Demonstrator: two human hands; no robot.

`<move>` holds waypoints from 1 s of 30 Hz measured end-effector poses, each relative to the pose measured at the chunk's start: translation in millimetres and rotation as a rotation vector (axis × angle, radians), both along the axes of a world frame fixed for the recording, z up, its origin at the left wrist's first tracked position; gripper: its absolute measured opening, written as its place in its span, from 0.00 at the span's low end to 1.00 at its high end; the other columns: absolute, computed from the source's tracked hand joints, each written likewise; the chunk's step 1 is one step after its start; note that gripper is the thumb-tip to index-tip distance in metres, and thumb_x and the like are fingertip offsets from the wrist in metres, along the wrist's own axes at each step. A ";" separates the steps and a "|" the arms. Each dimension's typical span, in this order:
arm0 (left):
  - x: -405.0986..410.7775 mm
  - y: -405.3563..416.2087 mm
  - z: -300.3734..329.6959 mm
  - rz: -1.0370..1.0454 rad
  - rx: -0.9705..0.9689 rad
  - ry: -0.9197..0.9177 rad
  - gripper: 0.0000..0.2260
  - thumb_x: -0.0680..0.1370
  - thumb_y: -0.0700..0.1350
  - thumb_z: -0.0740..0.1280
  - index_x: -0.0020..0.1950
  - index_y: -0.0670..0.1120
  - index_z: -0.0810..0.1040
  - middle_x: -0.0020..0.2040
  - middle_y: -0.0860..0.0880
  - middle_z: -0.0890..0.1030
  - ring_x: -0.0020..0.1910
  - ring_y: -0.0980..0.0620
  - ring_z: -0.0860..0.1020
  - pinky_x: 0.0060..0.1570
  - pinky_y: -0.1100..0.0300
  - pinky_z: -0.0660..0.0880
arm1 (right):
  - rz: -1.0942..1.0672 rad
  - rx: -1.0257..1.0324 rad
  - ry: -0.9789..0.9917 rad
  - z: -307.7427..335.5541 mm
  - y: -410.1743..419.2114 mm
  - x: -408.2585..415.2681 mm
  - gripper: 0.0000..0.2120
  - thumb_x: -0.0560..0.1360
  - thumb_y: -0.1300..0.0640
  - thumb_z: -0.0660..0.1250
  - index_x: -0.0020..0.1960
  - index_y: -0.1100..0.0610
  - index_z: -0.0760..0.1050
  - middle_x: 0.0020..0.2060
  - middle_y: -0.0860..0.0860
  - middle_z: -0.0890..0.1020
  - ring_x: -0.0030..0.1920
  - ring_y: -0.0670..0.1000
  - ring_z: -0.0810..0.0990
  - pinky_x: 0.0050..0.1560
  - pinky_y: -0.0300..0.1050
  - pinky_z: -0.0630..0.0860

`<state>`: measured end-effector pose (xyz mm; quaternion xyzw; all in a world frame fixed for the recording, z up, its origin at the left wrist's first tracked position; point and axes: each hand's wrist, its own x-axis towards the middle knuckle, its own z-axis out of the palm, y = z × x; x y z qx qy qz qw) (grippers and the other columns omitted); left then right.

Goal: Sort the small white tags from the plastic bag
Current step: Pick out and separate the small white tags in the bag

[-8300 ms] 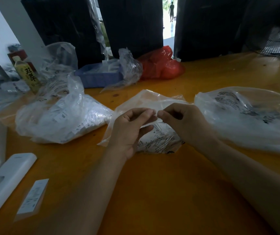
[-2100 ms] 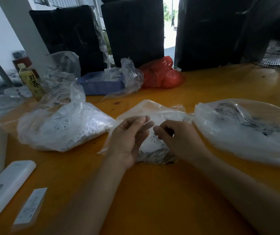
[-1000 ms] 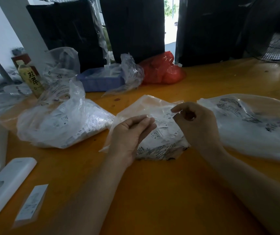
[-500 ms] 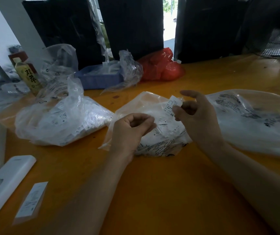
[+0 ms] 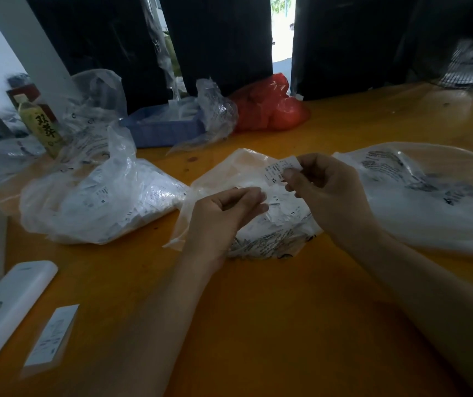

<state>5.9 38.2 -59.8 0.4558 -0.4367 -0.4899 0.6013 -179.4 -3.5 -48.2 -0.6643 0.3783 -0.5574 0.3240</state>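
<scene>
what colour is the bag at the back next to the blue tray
Red, clearest in the head view.

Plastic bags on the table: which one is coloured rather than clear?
The red bag at the back, beside the blue tray. The other bags are clear or whitish, including the middle bag under the hands.

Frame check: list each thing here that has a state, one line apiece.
Right hand: pinching an XS tag, lifted.
Left hand: curled on the middle bag.
Middle bag: open, tags inside.
Left bag: full of tags, lying slumped.
Right bag: lying flat.
Bottle: upright, capped.
</scene>
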 end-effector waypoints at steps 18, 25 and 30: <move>-1.2 2.0 2.1 -0.096 0.014 0.110 0.09 0.67 0.42 0.80 0.47 0.45 0.90 0.52 0.38 0.88 0.52 0.41 0.88 0.51 0.60 0.84 | -0.039 -0.010 0.165 0.6 2.5 2.5 0.06 0.78 0.55 0.72 0.54 0.55 0.81 0.46 0.46 0.85 0.46 0.45 0.83 0.51 0.51 0.81; -0.6 1.5 4.1 -0.075 0.027 0.127 0.10 0.66 0.41 0.81 0.47 0.45 0.90 0.53 0.37 0.88 0.54 0.41 0.88 0.52 0.60 0.83 | -0.100 -0.094 0.138 0.1 3.0 2.2 0.06 0.79 0.53 0.72 0.48 0.42 0.77 0.43 0.38 0.83 0.43 0.41 0.81 0.44 0.41 0.77; -1.1 1.3 3.8 -0.064 0.030 0.130 0.13 0.67 0.42 0.81 0.50 0.43 0.89 0.53 0.38 0.88 0.55 0.41 0.88 0.53 0.60 0.83 | -0.113 -0.087 0.205 -3.6 0.5 2.8 0.02 0.79 0.52 0.71 0.51 0.47 0.79 0.43 0.40 0.83 0.44 0.40 0.81 0.43 0.34 0.74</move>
